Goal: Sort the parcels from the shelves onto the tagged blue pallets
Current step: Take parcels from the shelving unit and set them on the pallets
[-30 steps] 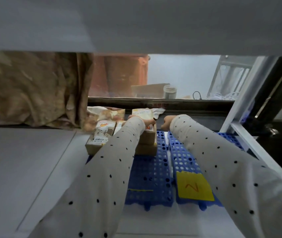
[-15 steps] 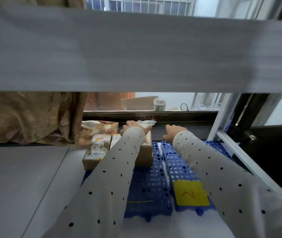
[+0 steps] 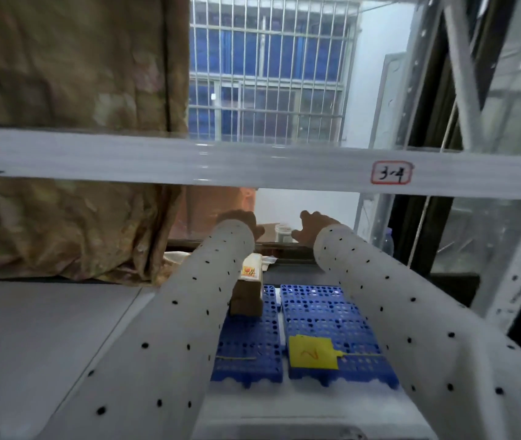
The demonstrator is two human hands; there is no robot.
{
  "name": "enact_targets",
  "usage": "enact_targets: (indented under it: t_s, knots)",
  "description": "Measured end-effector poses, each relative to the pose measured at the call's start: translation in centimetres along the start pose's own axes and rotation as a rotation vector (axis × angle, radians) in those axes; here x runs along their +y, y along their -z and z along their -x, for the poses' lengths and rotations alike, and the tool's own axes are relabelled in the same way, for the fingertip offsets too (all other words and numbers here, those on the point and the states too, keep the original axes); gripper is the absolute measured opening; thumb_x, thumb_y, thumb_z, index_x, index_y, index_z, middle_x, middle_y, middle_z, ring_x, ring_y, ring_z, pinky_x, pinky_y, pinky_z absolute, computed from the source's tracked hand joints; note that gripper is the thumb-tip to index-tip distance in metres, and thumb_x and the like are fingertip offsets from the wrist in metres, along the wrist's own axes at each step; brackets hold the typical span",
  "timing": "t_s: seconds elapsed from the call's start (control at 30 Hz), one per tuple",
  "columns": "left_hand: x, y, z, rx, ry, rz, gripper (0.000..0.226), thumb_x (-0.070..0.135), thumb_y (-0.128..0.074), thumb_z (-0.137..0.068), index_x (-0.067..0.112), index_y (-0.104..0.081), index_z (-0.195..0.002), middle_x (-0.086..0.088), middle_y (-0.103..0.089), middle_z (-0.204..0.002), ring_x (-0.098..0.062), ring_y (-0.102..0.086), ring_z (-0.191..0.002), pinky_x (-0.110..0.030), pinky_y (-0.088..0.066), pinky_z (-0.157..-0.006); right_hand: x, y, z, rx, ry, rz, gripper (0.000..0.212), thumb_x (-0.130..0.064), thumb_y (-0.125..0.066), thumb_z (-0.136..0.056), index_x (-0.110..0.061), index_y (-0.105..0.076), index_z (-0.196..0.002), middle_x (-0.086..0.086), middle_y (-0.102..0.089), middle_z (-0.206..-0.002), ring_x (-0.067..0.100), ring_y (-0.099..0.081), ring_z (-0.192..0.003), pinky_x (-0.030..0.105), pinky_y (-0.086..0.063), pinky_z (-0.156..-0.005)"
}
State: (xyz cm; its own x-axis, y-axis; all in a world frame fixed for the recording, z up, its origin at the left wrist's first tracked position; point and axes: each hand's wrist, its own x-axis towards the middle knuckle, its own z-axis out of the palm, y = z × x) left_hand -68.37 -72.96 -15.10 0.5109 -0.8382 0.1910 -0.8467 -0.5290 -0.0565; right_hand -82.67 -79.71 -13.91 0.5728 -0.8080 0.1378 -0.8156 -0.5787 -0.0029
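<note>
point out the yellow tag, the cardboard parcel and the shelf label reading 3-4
yellow paper tag [image 3: 312, 353]: head view, middle of the sheet
brown cardboard parcel [image 3: 248, 292]: head view, its visible side face
white shelf label with red border [image 3: 391, 173]: head view, centre of the writing

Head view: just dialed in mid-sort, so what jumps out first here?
Two polka-dot sleeves reach forward, the left hand and right hand raised and holding nothing. Below them lie two blue pallets: the right pallet bears a yellow tag, the left pallet a brown cardboard parcel. Across the top runs a white shelf beam labelled 3-4.
</note>
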Motion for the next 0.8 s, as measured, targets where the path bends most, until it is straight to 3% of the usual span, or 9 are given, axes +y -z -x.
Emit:
enact_targets:
  t_s: [0.17,0.37,0.6,0.7,0.8]
  knots:
    - [1.5,4.0,6.1,-0.007,0.013,-0.031,0.054,0.044,-0.037,-0.097,0.019,-0.038,-0.144,-0.005,-0.039,-0.148,-0.024,-0.039,-0.134,-0.04,-0.034,-0.11,2.0,4.4,7.0,0.069,0.049,0.057,0.048,-0.037,-0.04,-0.097,-0.011,-0.038,-0.137,0.011,-0.048,-0.132,0.029,-0.05,-0.119,0.036,-0.042,-0.086]
    - [3.5,9.2,13.5,0.088,0.049,0.038,0.039,0.039,-0.045,-0.094,0.015,-0.062,-0.12,-0.007,-0.061,-0.121,-0.025,-0.057,-0.111,-0.036,-0.046,-0.093,4.0,8.3,14.5,0.099,0.054,0.065,0.045,-0.035,-0.04,-0.097,-0.012,-0.04,-0.135,0.009,-0.05,-0.13,0.026,-0.052,-0.116,0.032,-0.039,-0.078]
    - [1.9,12.2,19.9,0.115,0.03,-0.1,0.043,0.044,-0.04,-0.095,0.015,-0.061,-0.12,-0.007,-0.062,-0.119,-0.025,-0.058,-0.11,-0.037,-0.046,-0.092,3.3,10.9,20.8,0.139,0.048,0.043,0.044,-0.035,-0.042,-0.097,-0.011,-0.041,-0.134,0.01,-0.049,-0.131,0.026,-0.054,-0.114,0.034,-0.042,-0.079]
    - [0.1,12.5,21.5,0.133,0.017,-0.146,0.045,0.043,-0.041,-0.095,0.019,-0.053,-0.131,-0.007,-0.056,-0.131,-0.026,-0.055,-0.117,-0.038,-0.046,-0.097,2.2,11.7,22.5,0.145,0.023,-0.003,0.043,-0.033,-0.044,-0.096,-0.009,-0.042,-0.132,0.013,-0.048,-0.129,0.027,-0.057,-0.107,0.032,-0.042,-0.073]
    - [-1.8,13.0,24.2,0.149,0.03,-0.161,0.039,0.041,-0.041,-0.094,0.017,-0.061,-0.118,-0.006,-0.06,-0.12,-0.026,-0.056,-0.111,-0.038,-0.046,-0.091,-0.3,12.6,23.3,0.172,0.042,-0.037,0.043,-0.032,-0.045,-0.096,-0.01,-0.043,-0.132,0.012,-0.048,-0.13,0.027,-0.057,-0.108,0.031,-0.042,-0.073]
